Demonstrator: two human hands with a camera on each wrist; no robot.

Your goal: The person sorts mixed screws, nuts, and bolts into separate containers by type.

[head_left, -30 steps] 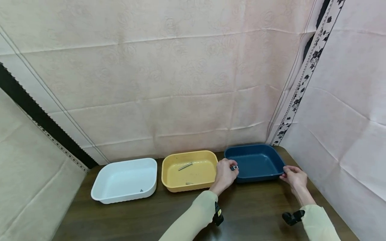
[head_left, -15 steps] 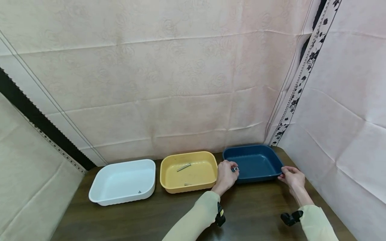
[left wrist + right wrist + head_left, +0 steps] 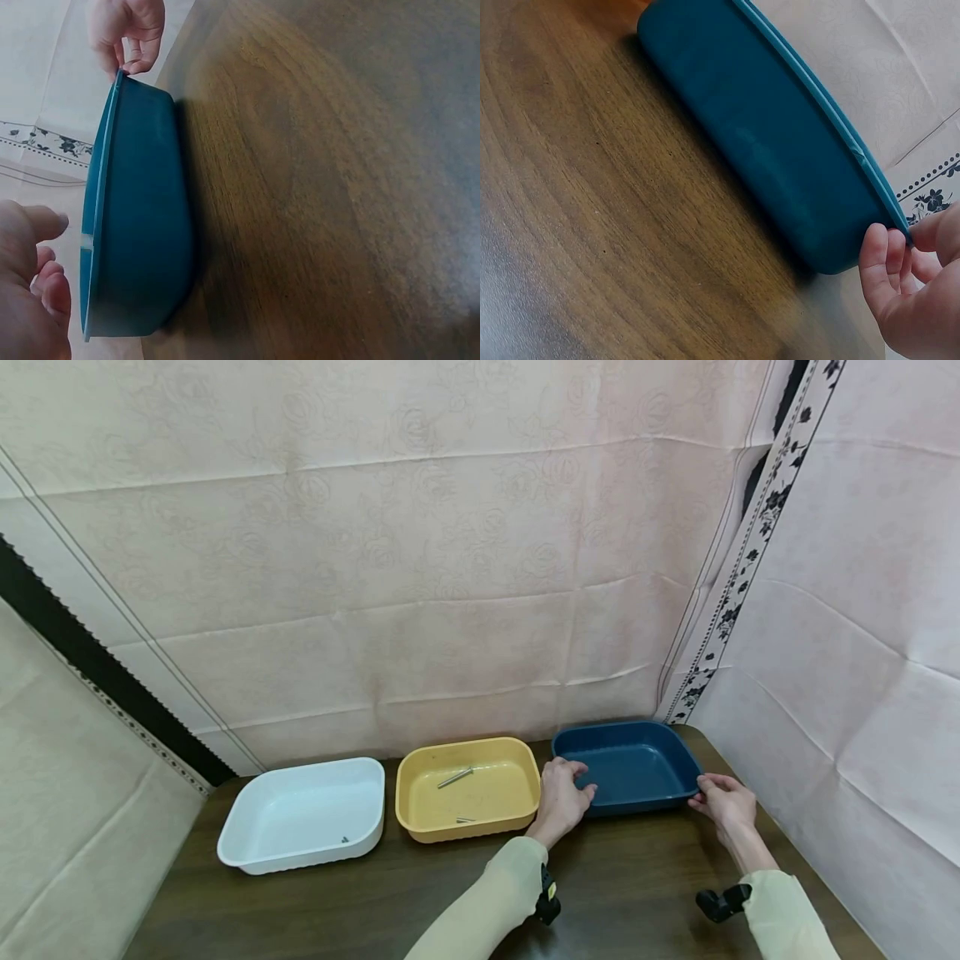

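A dark blue tray (image 3: 637, 772) stands at the right end of the brown table. Over its left end is my left hand (image 3: 560, 797), thumb and fingers spread apart with nothing seen between them. In the left wrist view a small pale blur (image 3: 88, 241) shows at the tray's rim, near the thumb tip. My right hand (image 3: 731, 806) pinches the tray's front right corner, thumb above and fingers beneath the rim, as the right wrist view shows (image 3: 922, 289).
A yellow tray (image 3: 498, 789) left of the blue one contains a long metal bolt (image 3: 455, 777) and a smaller metal piece (image 3: 465, 820). Farther left, a white tray (image 3: 300, 814) holds a tiny dark metal piece (image 3: 345, 840). Cloth walls (image 3: 450, 568) enclose the table's back and sides.
A small shiny metal piece pinched in my left fingers is gone from them, and thumb and fingers have parted. My right hand keeps its hold on the blue tray's corner. The head view shifted slightly.
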